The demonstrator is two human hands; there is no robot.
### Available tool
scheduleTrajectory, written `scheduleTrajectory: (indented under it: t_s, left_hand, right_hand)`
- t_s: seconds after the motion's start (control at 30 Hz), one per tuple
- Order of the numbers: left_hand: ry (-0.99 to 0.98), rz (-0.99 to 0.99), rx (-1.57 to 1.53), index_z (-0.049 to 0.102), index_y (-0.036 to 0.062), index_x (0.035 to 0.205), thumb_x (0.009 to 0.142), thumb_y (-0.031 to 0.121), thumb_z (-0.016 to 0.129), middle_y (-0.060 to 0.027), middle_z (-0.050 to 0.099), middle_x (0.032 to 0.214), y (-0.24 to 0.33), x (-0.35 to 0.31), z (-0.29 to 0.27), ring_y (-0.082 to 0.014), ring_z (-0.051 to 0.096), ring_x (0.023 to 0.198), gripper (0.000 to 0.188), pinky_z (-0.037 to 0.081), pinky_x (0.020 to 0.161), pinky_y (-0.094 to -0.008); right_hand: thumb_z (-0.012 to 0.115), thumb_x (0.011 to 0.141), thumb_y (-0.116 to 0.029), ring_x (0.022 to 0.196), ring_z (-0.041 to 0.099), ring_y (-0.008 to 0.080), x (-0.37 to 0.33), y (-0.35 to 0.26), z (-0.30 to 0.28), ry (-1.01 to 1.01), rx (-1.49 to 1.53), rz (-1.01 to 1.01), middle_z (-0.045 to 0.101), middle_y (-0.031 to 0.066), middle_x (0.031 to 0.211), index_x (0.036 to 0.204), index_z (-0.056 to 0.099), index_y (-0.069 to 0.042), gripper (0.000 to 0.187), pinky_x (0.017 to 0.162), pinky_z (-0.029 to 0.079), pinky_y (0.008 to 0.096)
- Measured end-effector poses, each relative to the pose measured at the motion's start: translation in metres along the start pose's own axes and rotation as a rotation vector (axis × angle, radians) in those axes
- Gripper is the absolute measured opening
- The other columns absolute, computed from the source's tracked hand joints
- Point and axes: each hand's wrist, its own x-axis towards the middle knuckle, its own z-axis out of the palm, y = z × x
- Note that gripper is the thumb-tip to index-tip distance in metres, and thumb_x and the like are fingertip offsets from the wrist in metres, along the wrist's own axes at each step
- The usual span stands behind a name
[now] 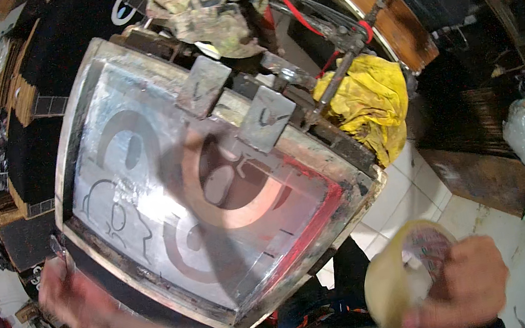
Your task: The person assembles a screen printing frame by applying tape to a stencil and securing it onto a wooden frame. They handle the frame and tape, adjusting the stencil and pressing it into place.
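A wooden-framed printing screen [95, 146] fills the middle of the view, tilted on its stand. Its pale mesh carries large eye shapes, a cartoon outline and red ink along the right inner edge. Low at the right, my right hand [470, 282] is closed round a wide roll of yellowish tape [387, 288], apart from the frame. By the frame's lower left side is my left hand [73, 293], smeared by motion. A small dark thing [58, 246] shows at its fingertips; its kind and whether I grip it cannot be made out.
Two metal clamp plates [203, 85] hold the frame's far edge. Behind them lie a camouflage cloth [207, 11], a yellow cloth [373, 105] and a metal arm [360, 42]. Black printed fabric pieces [75, 46] lie on the left. White floor tiles [412, 198] show at the right.
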Motion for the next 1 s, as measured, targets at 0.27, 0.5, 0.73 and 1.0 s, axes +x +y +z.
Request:
scheduleTrajectory:
  t_s: [0.27, 0.5, 0.73, 1.0]
  left_hand:
    - [0.012, 0.032, -0.309, 0.075, 0.0126, 0.093, 0.092, 0.022, 0.078, 0.0003, 0.064, 0.094, 0.081, -0.008, -0.065, -0.0220, 0.049, 0.103, 0.010, 0.035, 0.101, -0.0411]
    - [0.168, 0.035, -0.315, 0.075, 0.0126, 0.090, 0.090, 0.025, 0.078, 0.0034, 0.065, 0.086, 0.085, -0.017, -0.086, -0.0213, 0.049, 0.101, 0.012, 0.035, 0.098, -0.0390]
    - [0.028, -0.062, -0.377, 0.074, 0.0146, 0.094, 0.091, 0.032, 0.076, 0.0029, 0.060, 0.096, 0.072, -0.034, -0.073, -0.0230, 0.044, 0.105, 0.018, 0.035, 0.097, -0.0394]
    - [0.017, -0.409, -0.768, 0.066, 0.0064, 0.097, 0.093, 0.013, 0.075, -0.0025, 0.056, 0.103, 0.025, -0.015, -0.045, -0.0231, 0.044, 0.104, 0.012, 0.038, 0.097, -0.0395]
  right_hand:
    - [0.076, 0.074, -0.014, 0.053, 0.053, 0.0106, 0.024, -0.004, -0.002, -0.003, 0.329, -0.353, 0.058, -0.0027, 0.065, 0.077, 0.068, -0.016, 0.009, 0.054, 0.038, 0.0267]
    - [0.085, 0.076, -0.026, 0.057, 0.056, 0.0142, -0.005, 0.020, 0.039, 0.138, 0.323, -0.267, 0.057, -0.0040, 0.066, 0.092, 0.077, -0.018, 0.020, 0.053, 0.039, 0.0320]
    - [0.064, 0.088, -0.017, 0.092, 0.059, 0.0195, 0.016, 0.016, 0.250, -0.251, 0.253, -0.241, 0.057, 0.0017, 0.095, 0.147, 0.058, -0.015, 0.059, 0.086, 0.051, 0.0361]
    - [0.083, 0.081, -0.020, 0.110, 0.061, 0.0254, -0.005, -0.012, 0.124, 0.330, 0.500, -0.175, 0.069, 0.0059, 0.120, 0.121, 0.052, -0.019, 0.050, 0.093, 0.046, 0.0398]
